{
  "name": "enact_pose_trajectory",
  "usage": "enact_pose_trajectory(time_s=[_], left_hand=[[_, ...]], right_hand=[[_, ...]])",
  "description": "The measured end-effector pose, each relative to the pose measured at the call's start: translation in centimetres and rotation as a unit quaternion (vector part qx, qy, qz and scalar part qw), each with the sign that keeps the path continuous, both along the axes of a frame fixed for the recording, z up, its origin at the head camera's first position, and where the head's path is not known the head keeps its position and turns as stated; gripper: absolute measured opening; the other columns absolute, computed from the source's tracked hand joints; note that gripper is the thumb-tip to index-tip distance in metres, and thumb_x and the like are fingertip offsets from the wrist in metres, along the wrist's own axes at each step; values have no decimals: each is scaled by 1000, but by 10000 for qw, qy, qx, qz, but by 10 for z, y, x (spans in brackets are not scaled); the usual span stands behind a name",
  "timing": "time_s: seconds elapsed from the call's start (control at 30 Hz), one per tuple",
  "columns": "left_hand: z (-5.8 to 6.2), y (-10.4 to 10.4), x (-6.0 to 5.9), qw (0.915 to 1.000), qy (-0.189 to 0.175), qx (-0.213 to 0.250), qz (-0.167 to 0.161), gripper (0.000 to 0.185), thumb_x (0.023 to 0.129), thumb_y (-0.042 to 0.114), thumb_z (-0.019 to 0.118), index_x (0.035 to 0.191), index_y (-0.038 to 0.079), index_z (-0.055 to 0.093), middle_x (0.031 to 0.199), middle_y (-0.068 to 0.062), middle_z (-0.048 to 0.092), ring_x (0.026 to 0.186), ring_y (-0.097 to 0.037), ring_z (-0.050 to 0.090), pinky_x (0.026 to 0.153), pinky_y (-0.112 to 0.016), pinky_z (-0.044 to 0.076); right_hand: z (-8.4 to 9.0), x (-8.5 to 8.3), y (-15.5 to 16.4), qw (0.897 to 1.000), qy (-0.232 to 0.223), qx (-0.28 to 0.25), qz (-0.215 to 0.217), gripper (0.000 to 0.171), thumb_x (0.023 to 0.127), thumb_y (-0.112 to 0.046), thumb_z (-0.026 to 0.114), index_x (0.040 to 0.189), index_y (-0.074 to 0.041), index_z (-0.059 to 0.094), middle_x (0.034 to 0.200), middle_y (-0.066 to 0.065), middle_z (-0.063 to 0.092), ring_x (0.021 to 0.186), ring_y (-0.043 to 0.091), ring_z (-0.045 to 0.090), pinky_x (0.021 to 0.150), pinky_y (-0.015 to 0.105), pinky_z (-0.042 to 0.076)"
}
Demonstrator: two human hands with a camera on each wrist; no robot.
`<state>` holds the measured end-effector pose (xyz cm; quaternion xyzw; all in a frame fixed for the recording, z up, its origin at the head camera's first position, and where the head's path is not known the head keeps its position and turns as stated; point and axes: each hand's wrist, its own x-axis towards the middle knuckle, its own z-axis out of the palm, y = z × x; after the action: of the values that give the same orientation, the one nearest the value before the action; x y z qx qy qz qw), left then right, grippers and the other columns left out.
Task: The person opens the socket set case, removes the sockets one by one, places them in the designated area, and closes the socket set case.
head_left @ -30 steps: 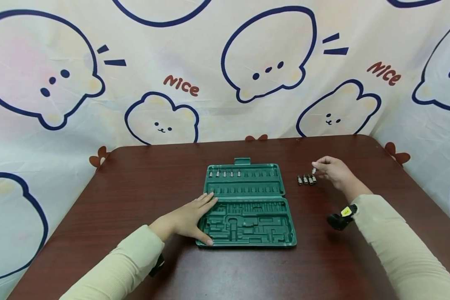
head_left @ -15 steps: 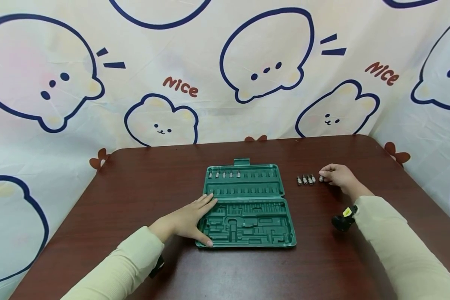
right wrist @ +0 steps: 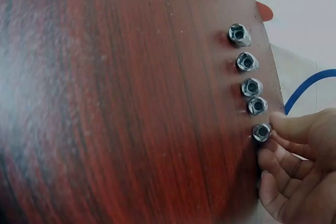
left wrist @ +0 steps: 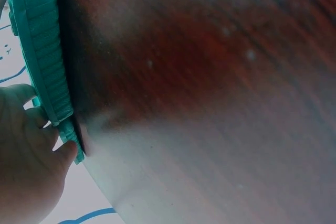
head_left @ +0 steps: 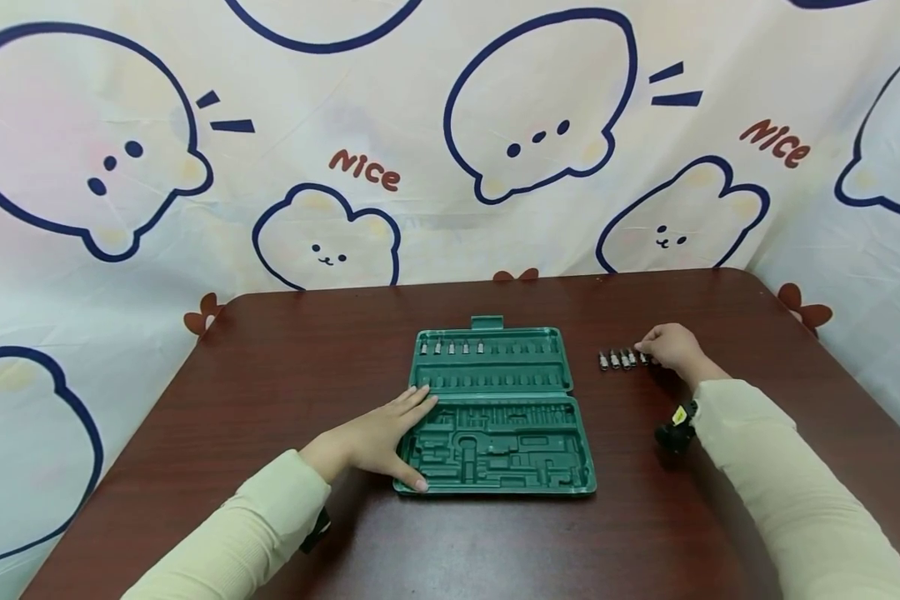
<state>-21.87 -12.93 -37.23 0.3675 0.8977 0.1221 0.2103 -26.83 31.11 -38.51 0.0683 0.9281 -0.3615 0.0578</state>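
Note:
A green plastic socket case (head_left: pixel 495 387) lies unfolded on the table, with several small sockets (head_left: pixel 451 348) in the left part of its top row. My left hand (head_left: pixel 378 435) rests on the case's left edge, fingers spread and straight; in the left wrist view its fingers (left wrist: pixel 65 153) touch the green side wall. Right of the case, several metal sockets (head_left: pixel 615 360) stand in a row on the table. At the right end of this row, my right hand (head_left: pixel 673 348) pinches a socket (right wrist: pixel 261 132) between thumb and fingers. Square holes show in the tops of the row's sockets.
The dark wood table (head_left: pixel 330 350) runs back to a printed cloth (head_left: pixel 420 225) that hangs behind and beside it. A black wrist camera (head_left: pixel 675 433) hangs below the right sleeve. The case's latch tab (head_left: pixel 487 322) sticks out at its far edge.
My right hand has brought the pinched socket from above the row's right part down to the table at the row's right end. The left hand has stayed on the case.

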Motion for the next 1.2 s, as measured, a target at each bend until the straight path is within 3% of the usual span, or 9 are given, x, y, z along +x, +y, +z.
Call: enact_pose_trajectory(time_s=[0.2, 0.47, 0.67, 0.9, 1.2], left_hand=[[-1, 0, 0, 10000, -41, -11, -6, 110, 58, 64, 62, 141, 15, 7, 144, -4, -2, 129, -20, -3, 97, -45, 19], [-2, 1, 0, 10000, -12, -35, -3, 111, 58, 65, 61, 141, 15, 6, 144, -3, -2, 129, -20, -3, 97, -45, 20], [2, 1, -1, 10000, -3, -39, 54, 111, 58, 63, 63, 141, 15, 7, 144, -4, -2, 129, -21, -3, 97, -45, 21], [0, -1, 0, 10000, -16, -44, 81, 111, 57, 64, 63, 140, 15, 7, 144, -4, -1, 129, -20, -3, 97, -45, 22], [-2, -1, 1, 10000, 59, 60, 52, 111, 57, 64, 63, 140, 14, 8, 144, -5, 0, 129, -21, -2, 96, -46, 21]], right_hand=[[2, 2, 0, 9999, 43, 116, -10, 19, 87, -11, 50, 81, 7, 56, 70, 8, 53, 60, 20, 49, 53, 30, 40], [11, 4, 0, 9995, -28, 56, -298, 31, 88, -22, 48, 90, 9, 56, 77, 12, 54, 68, 23, 51, 57, 32, 43], [20, 2, -6, 9978, -20, -446, -495, 41, 90, -30, 44, 100, 9, 52, 89, 17, 54, 77, 24, 51, 63, 31, 44], [28, 1, -30, 9930, -50, -1173, -146, 48, 91, -30, 41, 111, 13, 47, 100, 24, 51, 83, 27, 53, 75, 38, 43], [28, -10, -75, 9851, -224, -1702, 129, 48, 92, -32, 39, 115, 10, 47, 109, 25, 50, 94, 31, 51, 79, 39, 42]])
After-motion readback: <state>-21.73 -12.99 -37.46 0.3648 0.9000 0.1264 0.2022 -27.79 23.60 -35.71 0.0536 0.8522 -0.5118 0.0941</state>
